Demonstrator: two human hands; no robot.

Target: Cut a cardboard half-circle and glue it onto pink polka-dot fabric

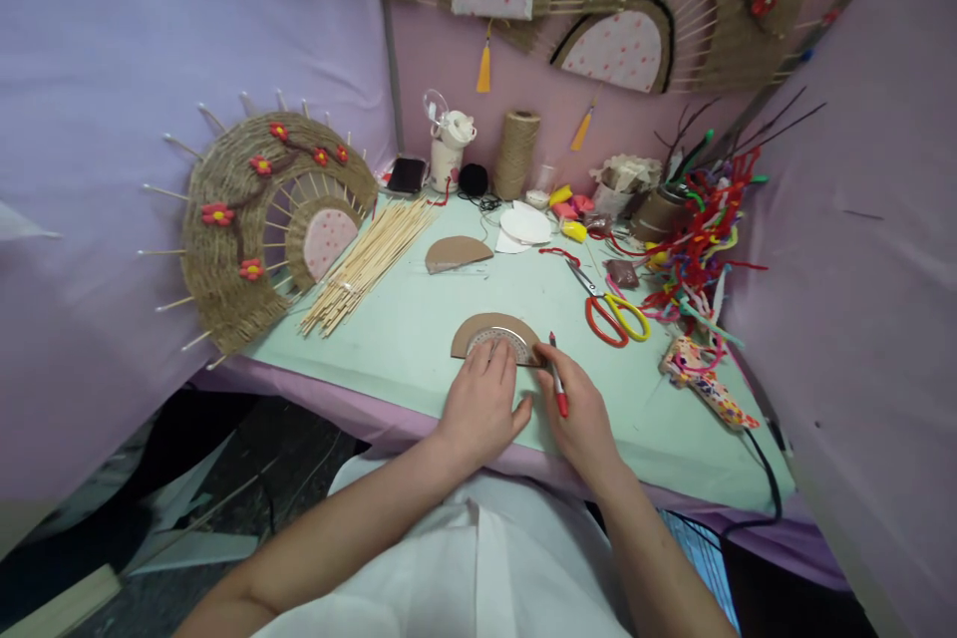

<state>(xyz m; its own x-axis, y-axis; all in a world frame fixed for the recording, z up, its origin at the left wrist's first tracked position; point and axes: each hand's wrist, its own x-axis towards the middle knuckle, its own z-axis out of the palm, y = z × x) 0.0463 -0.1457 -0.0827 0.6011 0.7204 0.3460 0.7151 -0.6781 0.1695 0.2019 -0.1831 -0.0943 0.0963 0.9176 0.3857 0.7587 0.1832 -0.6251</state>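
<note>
My left hand (482,399) lies flat with fingers spread on a clear protractor (502,339), pressing it onto a brown cardboard half-circle (468,331) near the table's front edge. My right hand (579,414) grips a red marker (557,377), its tip touching the right end of the protractor. A second brown half-circle (456,252) lies farther back on the pale green table (404,329).
A bundle of bamboo sticks (370,264) lies at the left beside a woven jute fan with red flowers (258,219). Red-and-yellow scissors (609,311), pipe cleaners (699,239), a glue gun (707,384), a twine spool (515,155) and white discs (525,224) crowd the right and back.
</note>
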